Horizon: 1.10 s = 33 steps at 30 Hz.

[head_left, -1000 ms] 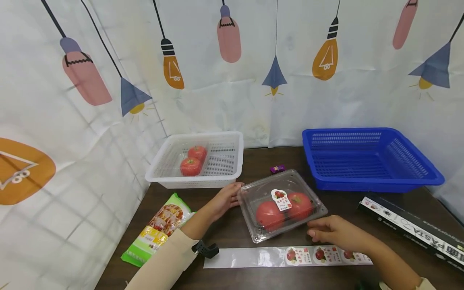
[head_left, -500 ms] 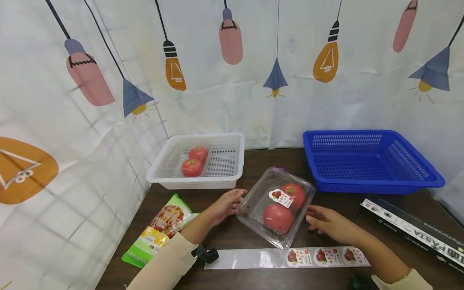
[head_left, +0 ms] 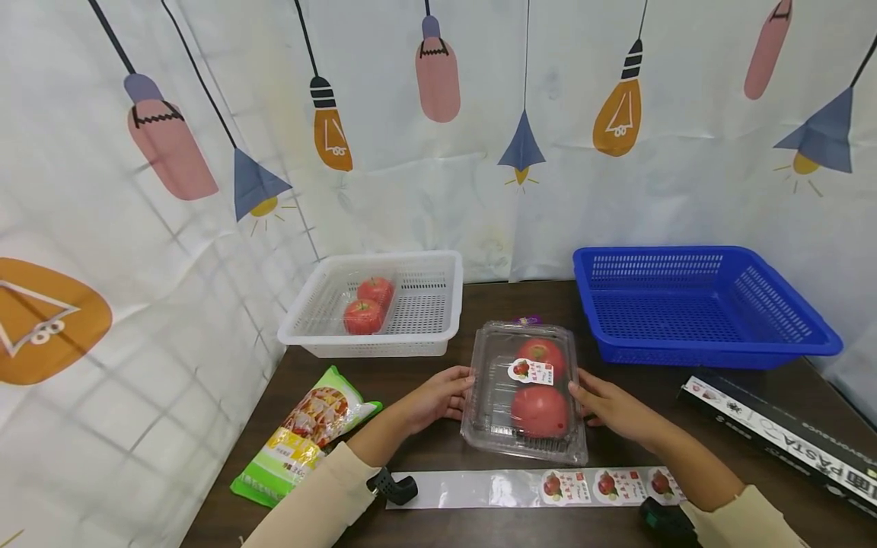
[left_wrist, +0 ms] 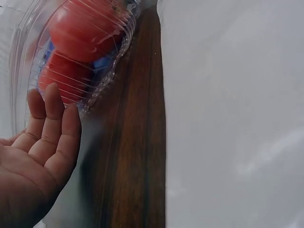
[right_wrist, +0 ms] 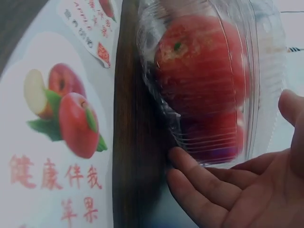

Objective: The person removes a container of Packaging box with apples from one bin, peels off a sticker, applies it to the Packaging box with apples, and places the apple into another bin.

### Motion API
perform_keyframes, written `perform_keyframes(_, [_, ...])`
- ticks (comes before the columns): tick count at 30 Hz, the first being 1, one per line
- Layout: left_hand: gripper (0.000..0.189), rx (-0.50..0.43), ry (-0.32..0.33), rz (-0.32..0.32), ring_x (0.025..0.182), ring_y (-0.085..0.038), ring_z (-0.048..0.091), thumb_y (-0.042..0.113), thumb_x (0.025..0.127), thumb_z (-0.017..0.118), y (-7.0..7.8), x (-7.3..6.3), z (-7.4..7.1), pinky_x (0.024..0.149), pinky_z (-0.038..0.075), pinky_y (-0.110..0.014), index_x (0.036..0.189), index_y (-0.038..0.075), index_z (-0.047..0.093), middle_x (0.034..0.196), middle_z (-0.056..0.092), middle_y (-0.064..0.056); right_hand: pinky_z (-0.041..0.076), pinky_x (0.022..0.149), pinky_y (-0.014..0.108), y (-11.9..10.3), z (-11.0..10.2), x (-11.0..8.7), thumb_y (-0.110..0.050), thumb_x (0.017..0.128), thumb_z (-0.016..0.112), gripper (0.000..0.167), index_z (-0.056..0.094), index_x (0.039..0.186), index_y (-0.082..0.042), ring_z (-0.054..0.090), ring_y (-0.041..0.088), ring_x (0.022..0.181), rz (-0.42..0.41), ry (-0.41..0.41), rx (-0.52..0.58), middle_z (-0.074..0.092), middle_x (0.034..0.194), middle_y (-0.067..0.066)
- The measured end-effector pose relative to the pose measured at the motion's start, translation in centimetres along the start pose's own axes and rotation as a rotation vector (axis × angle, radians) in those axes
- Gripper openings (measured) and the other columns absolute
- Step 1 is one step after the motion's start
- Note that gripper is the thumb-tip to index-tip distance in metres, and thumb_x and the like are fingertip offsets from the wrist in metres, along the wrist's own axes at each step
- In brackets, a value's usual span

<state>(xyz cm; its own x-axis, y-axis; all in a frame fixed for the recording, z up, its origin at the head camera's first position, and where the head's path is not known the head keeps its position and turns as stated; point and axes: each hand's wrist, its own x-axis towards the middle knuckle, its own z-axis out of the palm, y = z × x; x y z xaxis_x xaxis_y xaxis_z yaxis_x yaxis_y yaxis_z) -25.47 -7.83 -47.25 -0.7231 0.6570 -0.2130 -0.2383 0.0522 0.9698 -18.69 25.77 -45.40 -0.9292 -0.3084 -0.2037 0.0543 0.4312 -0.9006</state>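
Box (head_left: 488, 396), head view: clear, shiny plastic with rounded corners, between both hands over the desk (head_left: 534, 530); two smooth, round red fruits (head_left: 539, 412) inside, white sticker (head_left: 530, 371) on the lid.
Strip (head_left: 466, 489), head view: flat, glossy, in front of the box.
Arms, head view: reaching inward from both sides.
Left hand (left_wrist: 40, 156), left wrist view: fingers lightly bent, not wrapped round anything, tips at the box's ribbed side.
Right hand (right_wrist: 247, 190), right wrist view: thumb spread well apart from nearly straight fingers, fingertips at the box's ribbed plastic.
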Motion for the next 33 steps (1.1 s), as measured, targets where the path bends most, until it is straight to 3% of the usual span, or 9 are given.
perform_keyframes(4, [0.05, -0.007, 0.001, -0.007, 0.081, -0.02, 0.064, 0.026, 0.099, 0.055, -0.1, -0.1, 0.0, 0.076, 0.054, -0.036, 0.137, -0.001, 0.038, 0.097, 0.063, -0.009, 0.053, 0.085, 0.046, 0.0, 0.0, 0.4, -0.042, 0.103, 0.044, 0.073, 0.022, 0.147, 0.012, 0.059, 0.037, 0.109, 0.03, 0.024, 0.026, 0.038, 0.141, 0.035])
perform_keyframes(11, [0.066, -0.009, 0.018, -0.017, 0.081, -0.022, 0.066, 0.026, 0.092, 0.07, 0.2, -0.3, 0.4, 0.081, 0.054, -0.043, 0.139, -0.001, 0.034, 0.094, 0.067, -0.01, 0.055, 0.079, 0.044, 0.0, 0.0, 0.9, -0.043, 0.104, 0.043, 0.067, 0.035, 0.141, 0.013, 0.064, 0.033, 0.1, 0.013, 0.099, 0.067, 0.052, 0.128, 0.03])
perform_keyframes(21, [0.065, -0.01, 0.086, 0.017, 0.074, -0.021, 0.065, 0.012, 0.09, 0.07, 0.7, -0.2, 1.1, 0.078, 0.055, -0.042, 0.141, 0.0, 0.032, 0.09, 0.066, -0.007, 0.054, 0.08, 0.042, -0.9, 0.6, 1.3, -0.051, 0.096, 0.055, 0.064, 0.046, 0.128, 0.004, 0.059, 0.028, 0.103, 0.074, 0.149, -0.006, 0.062, 0.118, 0.017])
perform_keyframes(33, [0.065, 0.008, 0.102, 0.042, 0.074, -0.021, 0.064, 0.015, 0.09, 0.071, 1.1, -0.4, 1.2, 0.079, 0.055, -0.041, 0.141, -0.001, 0.033, 0.087, 0.066, -0.007, 0.049, 0.067, 0.035, -1.9, 0.9, 1.2, -0.05, 0.094, 0.058, 0.058, 0.05, 0.118, 0.002, 0.051, 0.024, 0.083, 0.081, 0.231, -0.019, 0.052, 0.095, 0.012])
